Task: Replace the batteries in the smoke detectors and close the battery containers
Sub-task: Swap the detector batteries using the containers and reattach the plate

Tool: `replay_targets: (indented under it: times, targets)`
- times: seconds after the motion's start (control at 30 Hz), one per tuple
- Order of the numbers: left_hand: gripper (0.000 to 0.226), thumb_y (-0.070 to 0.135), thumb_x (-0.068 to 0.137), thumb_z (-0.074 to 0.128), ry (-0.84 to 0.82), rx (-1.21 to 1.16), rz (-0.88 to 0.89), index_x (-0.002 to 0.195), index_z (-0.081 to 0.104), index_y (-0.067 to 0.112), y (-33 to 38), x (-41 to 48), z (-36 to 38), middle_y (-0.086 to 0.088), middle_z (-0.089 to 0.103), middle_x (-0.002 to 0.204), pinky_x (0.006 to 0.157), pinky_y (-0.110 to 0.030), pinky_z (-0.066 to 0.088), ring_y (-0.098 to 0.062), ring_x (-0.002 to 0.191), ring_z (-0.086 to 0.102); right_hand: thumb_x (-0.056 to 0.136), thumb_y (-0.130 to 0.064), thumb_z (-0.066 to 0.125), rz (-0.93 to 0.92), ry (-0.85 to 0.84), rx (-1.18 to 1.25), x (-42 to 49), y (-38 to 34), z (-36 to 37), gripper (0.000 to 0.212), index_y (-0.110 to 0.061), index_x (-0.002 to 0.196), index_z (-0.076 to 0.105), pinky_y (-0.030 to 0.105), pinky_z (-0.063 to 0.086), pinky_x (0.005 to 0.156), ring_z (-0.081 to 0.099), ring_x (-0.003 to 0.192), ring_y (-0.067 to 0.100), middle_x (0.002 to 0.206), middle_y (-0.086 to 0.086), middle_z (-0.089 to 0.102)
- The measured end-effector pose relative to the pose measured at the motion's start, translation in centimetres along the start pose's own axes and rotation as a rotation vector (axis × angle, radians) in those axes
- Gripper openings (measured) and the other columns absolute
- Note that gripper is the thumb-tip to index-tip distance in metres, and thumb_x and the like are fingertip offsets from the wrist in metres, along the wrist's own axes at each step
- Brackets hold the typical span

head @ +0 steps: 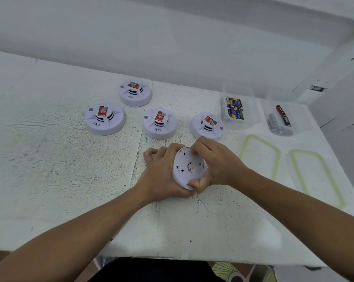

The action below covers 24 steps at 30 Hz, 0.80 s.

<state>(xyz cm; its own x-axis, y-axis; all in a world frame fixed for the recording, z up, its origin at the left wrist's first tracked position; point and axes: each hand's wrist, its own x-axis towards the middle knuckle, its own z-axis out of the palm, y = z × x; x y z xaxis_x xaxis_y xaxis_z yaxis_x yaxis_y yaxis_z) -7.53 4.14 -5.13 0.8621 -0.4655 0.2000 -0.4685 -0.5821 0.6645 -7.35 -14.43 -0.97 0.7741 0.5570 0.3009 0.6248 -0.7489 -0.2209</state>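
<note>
I hold one white round smoke detector (pixel 187 167) on edge above the table, its flat back plate turned toward me. My left hand (pixel 164 176) grips it from the left, thumb under the lower rim. My right hand (pixel 214 159) grips the right side, fingertips curled over the top of the back plate. Several more white detectors with red labels sit face up on the table behind: one at the far back (pixel 135 93), one to the left (pixel 105 119), one in the middle (pixel 159 124), one just beyond my right hand (pixel 207 125).
Two clear plastic tubs stand at the right rear: one (pixel 251 110) with several colourful batteries (pixel 235 108), another (pixel 303 123) with a red battery (pixel 283 116) and grey ones. Two green-rimmed lids (pixel 259 155) (pixel 316 180) lie in front. The white table (pixel 50 159) ends at a wall.
</note>
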Motion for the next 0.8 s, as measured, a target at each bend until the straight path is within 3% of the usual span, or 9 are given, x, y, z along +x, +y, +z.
replay_targets:
  times: [0.13,0.3,0.43,0.5,0.6,0.7,0.8]
  targets:
    - [0.088,0.06,0.046,0.078,0.008,0.018,-0.003,0.12,0.035,0.038,0.0,-0.1,0.1,0.025,0.041,0.108,0.092,-0.028,0.017,-0.002,0.097,0.048,0.061,-0.065,0.061,0.009,0.007,0.005,-0.2,0.0,0.1,0.067,-0.003,0.085,0.055,0.024,0.038,0.05,0.045,0.064,0.017,0.08,0.006,0.053]
    - [0.084,0.066,0.043,0.065,-0.056,-0.043,-0.043,0.117,0.035,0.042,0.2,0.0,-0.5,0.027,0.04,0.104,0.095,-0.025,0.017,0.001,0.1,0.047,0.062,-0.056,0.069,0.135,0.015,0.135,-1.4,-0.4,0.1,0.062,-0.007,0.098,0.059,0.031,0.051,0.059,0.052,0.075,0.015,0.092,0.002,0.056]
    - [0.08,0.062,0.043,0.073,-0.091,-0.163,-0.117,0.112,0.037,0.044,0.5,0.2,-1.1,0.032,0.041,0.107,0.102,-0.025,0.02,0.012,0.108,0.04,0.07,-0.042,0.078,0.352,0.039,0.432,-3.0,-1.1,-0.3,0.055,-0.014,0.115,0.061,0.024,0.053,0.085,0.058,0.1,0.005,0.113,-0.007,0.06]
    - [0.077,0.051,0.045,0.084,-0.109,-0.244,-0.196,0.107,0.039,0.047,0.7,0.3,-1.5,0.033,0.044,0.106,0.104,-0.027,0.026,0.013,0.11,0.037,0.076,-0.028,0.078,0.49,0.063,0.649,-3.7,-1.5,-0.4,0.049,-0.015,0.121,0.061,0.028,0.053,0.092,0.058,0.11,0.005,0.121,-0.007,0.061]
    - [0.071,0.044,0.044,0.09,-0.102,-0.445,-0.283,0.101,0.049,0.049,0.8,0.4,-2.4,0.023,0.059,0.106,0.096,-0.041,0.046,-0.002,0.107,0.055,0.084,-0.021,0.068,0.576,0.121,0.904,-4.1,-2.1,-0.5,0.037,-0.015,0.12,0.063,0.032,0.05,0.098,0.057,0.118,0.01,0.127,-0.003,0.061]
    - [0.056,0.036,0.053,0.085,-0.138,-0.768,-0.29,0.103,0.063,0.03,0.7,0.7,-3.1,-0.002,0.07,0.106,0.086,-0.048,0.052,-0.024,0.1,0.064,0.08,-0.031,0.066,0.557,0.147,1.068,-3.8,-2.7,-1.4,0.045,-0.014,0.121,0.062,0.026,0.049,0.094,0.056,0.121,0.012,0.13,-0.002,0.06]
    - [0.067,0.055,0.063,0.073,-0.184,-0.89,-0.312,0.105,0.064,0.004,2.4,0.8,-4.5,-0.008,0.073,0.095,0.08,-0.03,0.051,-0.021,0.089,0.067,0.076,-0.03,0.072,0.521,0.142,1.065,-3.2,-3.1,-1.9,0.045,-0.02,0.119,0.062,0.03,0.051,0.093,0.059,0.117,0.016,0.123,-0.003,0.063]
